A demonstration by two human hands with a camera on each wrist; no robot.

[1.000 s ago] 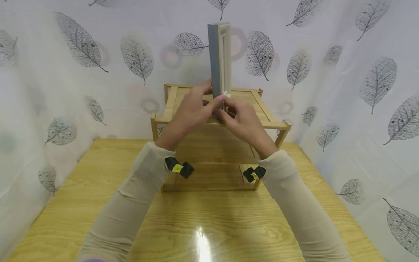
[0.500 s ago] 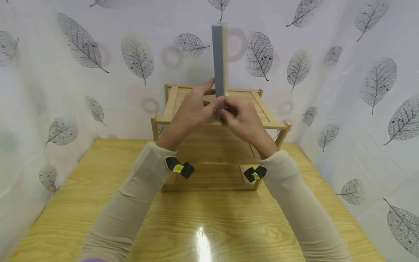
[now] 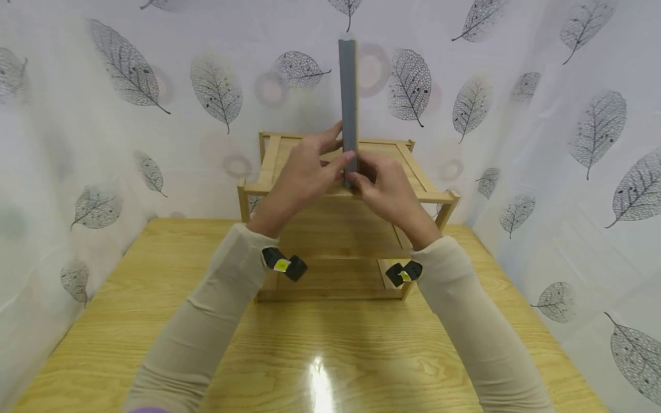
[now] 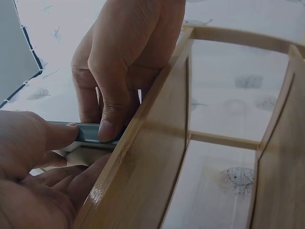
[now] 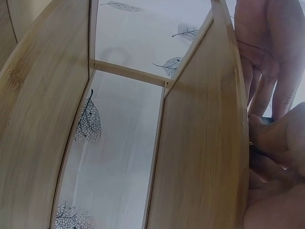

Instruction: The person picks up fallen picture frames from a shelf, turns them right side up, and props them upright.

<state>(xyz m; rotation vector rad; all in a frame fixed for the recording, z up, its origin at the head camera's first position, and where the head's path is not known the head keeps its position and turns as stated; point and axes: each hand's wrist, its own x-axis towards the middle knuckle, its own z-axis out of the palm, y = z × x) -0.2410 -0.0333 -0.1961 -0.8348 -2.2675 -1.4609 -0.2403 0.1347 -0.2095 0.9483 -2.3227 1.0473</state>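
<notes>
A grey-blue picture frame (image 3: 349,103) stands upright on the top shelf of a small wooden rack (image 3: 330,197), its narrow side facing me in the head view. From the left, my left hand (image 3: 306,172) holds its lower part, thumb on the near side and fingers spread along the face. On the opposite face my right hand (image 3: 388,186) grips the lower end, thumb near the bottom corner. Close up in the left wrist view, the grey edge of the picture frame (image 4: 90,132) lies between both hands, right at the shelf's front rail (image 4: 126,138).
The rack has lower shelves, including a bottom shelf (image 3: 330,278) close to the wooden table (image 3: 330,338). A leaf-patterned curtain (image 3: 170,51) hangs behind and along both sides. Both wrists carry small black cameras (image 3: 295,268).
The picture frame has turned so that its narrow grey side faces me; its pale recessed face has swung out of sight. Both hands keep their hold and shift only slightly to the right.
</notes>
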